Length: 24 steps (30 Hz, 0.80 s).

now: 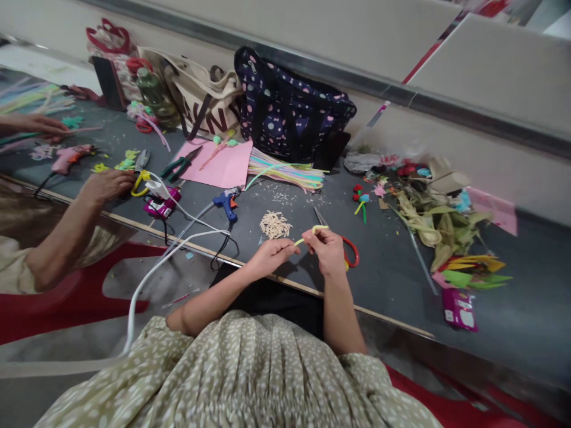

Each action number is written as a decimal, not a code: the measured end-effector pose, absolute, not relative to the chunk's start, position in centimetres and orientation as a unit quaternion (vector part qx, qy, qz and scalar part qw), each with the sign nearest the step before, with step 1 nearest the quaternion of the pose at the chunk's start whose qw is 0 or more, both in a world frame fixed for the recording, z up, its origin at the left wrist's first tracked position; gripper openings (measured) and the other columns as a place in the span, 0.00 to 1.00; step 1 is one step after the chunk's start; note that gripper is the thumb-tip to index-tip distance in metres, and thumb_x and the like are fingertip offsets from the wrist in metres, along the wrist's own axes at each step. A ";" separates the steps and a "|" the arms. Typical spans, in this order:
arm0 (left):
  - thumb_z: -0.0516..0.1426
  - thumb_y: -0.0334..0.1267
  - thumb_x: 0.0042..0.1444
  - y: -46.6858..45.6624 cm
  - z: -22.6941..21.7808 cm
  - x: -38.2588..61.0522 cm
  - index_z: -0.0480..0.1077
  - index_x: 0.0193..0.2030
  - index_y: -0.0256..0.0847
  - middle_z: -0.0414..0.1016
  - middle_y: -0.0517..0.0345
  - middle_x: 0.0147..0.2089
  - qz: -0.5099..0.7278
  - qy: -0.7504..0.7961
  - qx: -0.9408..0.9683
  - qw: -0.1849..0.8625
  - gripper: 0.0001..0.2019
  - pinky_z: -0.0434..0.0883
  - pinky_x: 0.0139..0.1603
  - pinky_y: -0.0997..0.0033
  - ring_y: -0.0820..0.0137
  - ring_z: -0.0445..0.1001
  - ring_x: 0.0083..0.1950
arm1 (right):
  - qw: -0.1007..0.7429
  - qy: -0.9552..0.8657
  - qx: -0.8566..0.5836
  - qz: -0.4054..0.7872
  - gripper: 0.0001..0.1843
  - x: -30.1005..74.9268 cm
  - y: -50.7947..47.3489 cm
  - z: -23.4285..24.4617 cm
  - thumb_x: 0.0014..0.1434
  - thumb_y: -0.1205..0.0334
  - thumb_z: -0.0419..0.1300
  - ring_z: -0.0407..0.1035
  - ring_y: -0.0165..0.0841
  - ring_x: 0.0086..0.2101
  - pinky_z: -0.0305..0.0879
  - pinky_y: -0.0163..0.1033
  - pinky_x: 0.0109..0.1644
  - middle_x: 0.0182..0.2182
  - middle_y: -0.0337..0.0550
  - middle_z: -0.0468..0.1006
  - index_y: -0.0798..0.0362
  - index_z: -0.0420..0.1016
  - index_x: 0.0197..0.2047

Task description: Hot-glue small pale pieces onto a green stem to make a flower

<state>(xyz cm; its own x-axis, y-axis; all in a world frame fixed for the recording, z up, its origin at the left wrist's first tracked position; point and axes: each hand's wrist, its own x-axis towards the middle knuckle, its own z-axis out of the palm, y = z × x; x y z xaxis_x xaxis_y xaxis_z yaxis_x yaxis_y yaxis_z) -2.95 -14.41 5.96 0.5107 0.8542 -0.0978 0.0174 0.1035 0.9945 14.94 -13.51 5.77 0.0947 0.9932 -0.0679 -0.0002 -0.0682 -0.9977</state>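
A yellow pipe cleaner [320, 227] runs between my two hands above the table's front edge, its upper end bent over. My left hand [274, 257] is closed, pinching the lower end. The fingers of my right hand [326, 248] grip it near the bend. Partly hidden behind my right hand lie scissors [351, 251] with red and yellow handles, blades pointing away to the left. Beyond my left hand is a small heap of short wooden pieces [275, 224]. A blue glue gun [227, 203] lies left of the heap.
A bundle of pastel pipe cleaners [288, 169] lies behind, beside pink paper [218, 163] and pliers [182, 163]. A dotted bag [289, 107] stands at the wall. White cords [134, 297] cross the left edge. Dried husks [423, 217] lie right. Another person's hand [107, 185] works at left.
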 end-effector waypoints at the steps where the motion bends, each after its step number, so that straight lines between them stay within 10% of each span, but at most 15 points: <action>1: 0.55 0.56 0.61 -14.4 6.0 -3.0 0.73 0.39 0.34 0.55 0.67 0.20 0.328 0.367 0.571 0.657 0.23 0.51 0.24 0.75 0.77 0.52 0.22 | 0.507 -0.459 -0.539 0.492 0.16 14.9 -13.4 5.8 0.48 0.48 0.71 0.58 0.25 0.20 0.55 0.33 0.23 0.20 0.34 0.71 0.53 0.77 0.27; 10: 0.62 0.53 0.55 -14.0 6.4 -3.4 0.70 0.38 0.36 0.59 0.68 0.17 0.333 0.370 0.373 0.783 0.19 0.43 0.19 0.77 0.82 0.46 0.17 | 0.589 -0.562 -0.528 0.242 0.14 15.7 -13.6 7.3 0.59 0.56 0.66 0.70 0.31 0.30 0.67 0.36 0.33 0.32 0.39 0.78 0.48 0.75 0.48; 15: 0.64 0.50 0.54 -13.6 7.2 -3.6 0.71 0.37 0.35 0.62 0.67 0.18 0.316 0.332 0.355 0.814 0.18 0.41 0.18 0.78 0.84 0.45 0.16 | 0.400 -0.808 -0.431 0.028 0.14 16.1 -13.8 8.9 0.64 0.67 0.59 0.73 0.37 0.44 0.70 0.44 0.49 0.48 0.46 0.81 0.45 0.78 0.51; 24: 0.68 0.39 0.49 -13.3 8.1 -3.8 0.74 0.36 0.32 0.68 0.61 0.27 0.337 0.276 0.270 0.859 0.13 0.54 0.20 0.82 0.84 0.58 0.20 | 0.383 -0.805 -0.450 -0.054 0.10 16.6 -12.7 8.8 0.64 0.67 0.59 0.70 0.36 0.37 0.69 0.42 0.44 0.35 0.43 0.82 0.48 0.81 0.43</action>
<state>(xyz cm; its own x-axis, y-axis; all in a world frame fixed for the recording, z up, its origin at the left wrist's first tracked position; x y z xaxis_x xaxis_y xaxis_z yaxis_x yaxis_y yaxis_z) -3.79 -13.31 8.09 0.6211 0.7274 -0.2916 -0.4303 0.6275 0.6489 16.59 -12.72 8.80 -0.3013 0.6824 0.6659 0.7654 0.5896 -0.2579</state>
